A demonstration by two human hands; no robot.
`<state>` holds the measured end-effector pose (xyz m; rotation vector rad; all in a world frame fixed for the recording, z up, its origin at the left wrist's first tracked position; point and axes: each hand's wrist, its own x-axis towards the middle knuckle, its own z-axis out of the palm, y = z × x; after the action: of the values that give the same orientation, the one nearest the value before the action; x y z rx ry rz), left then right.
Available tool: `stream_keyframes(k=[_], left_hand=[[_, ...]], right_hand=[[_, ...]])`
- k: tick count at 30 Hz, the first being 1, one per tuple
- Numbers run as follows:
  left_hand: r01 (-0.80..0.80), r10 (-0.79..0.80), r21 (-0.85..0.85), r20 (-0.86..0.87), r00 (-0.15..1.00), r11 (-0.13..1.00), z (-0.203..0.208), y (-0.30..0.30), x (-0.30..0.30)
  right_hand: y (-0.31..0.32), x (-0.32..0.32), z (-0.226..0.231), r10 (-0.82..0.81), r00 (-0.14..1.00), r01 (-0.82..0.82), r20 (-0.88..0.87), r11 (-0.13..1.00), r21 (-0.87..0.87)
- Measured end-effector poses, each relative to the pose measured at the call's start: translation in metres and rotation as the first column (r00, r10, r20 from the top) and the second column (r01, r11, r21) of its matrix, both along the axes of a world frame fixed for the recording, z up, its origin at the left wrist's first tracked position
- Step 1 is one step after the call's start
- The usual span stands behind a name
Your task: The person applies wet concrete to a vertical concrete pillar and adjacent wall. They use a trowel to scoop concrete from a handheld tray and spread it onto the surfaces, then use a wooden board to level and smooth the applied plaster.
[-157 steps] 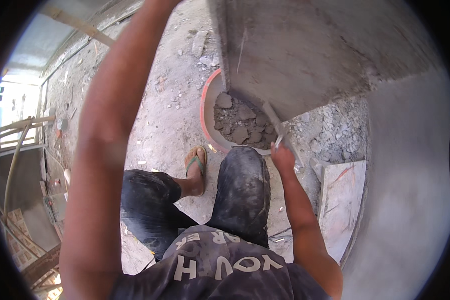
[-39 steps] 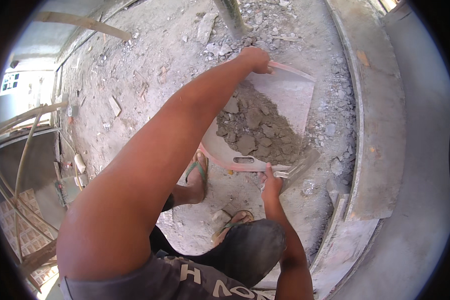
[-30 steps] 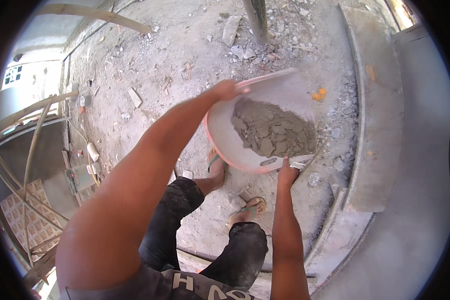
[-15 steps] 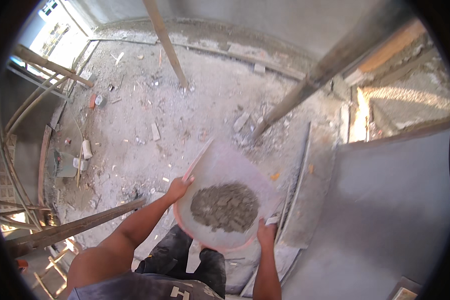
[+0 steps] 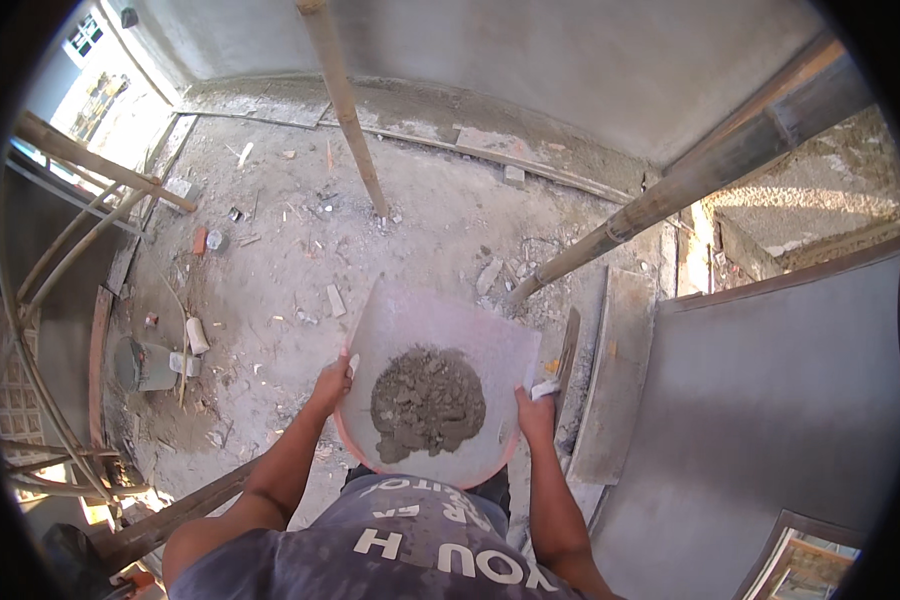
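Note:
A shallow pinkish plastic tray (image 5: 450, 315), with a rounded near edge and a straighter far edge, is held in front of my body. In it lies a heap of wet grey mortar (image 5: 428, 400), mostly toward the near side. My left hand (image 5: 334, 382) grips the tray's left rim, its thumb over the edge. On the opposite rim my right hand (image 5: 535, 410) is closed, fingers partly hidden beneath. Something small and white (image 5: 545, 388) shows at the right hand; I cannot make out what it is.
Bamboo poles (image 5: 350, 120) (image 5: 660, 205) stand ahead and to the right. A wooden beam (image 5: 185, 515) lies at lower left. Boards (image 5: 615, 370) run along the right wall (image 5: 750, 400). A bucket (image 5: 145, 365) and rubble lie on the dirt floor at left.
The tray has turned slightly and come closer to my body, still in both hands. The mortar sits nearer the tray's left side. My view has shifted, showing more of my shirt.

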<state>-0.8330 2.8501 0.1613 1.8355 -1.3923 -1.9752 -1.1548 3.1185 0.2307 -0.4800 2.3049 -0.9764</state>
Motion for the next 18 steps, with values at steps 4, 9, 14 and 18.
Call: stream_keyframes(k=[4,9,14,18], left_hand=[[0.015,-0.019,-0.166,-0.02,1.0,0.986,0.03,-0.025,-0.02],[-0.055,0.062,-0.258,0.02,0.998,0.965,0.012,-0.086,-0.046],[-0.092,0.107,-0.286,0.039,0.993,0.954,0.009,-0.176,-0.079],[-0.004,0.062,-0.37,0.145,0.987,0.929,-0.004,-0.251,-0.17]], right_hand=[[-0.028,-0.026,-0.011,0.109,0.994,-0.109,0.004,0.993,0.035],[-0.056,-0.028,-0.08,0.146,0.985,-0.151,0.094,0.987,0.05],[-0.184,-0.074,-0.081,0.143,0.97,-0.154,0.198,0.987,0.041],[-0.254,-0.146,-0.109,0.075,0.979,-0.083,0.187,0.996,0.033]])
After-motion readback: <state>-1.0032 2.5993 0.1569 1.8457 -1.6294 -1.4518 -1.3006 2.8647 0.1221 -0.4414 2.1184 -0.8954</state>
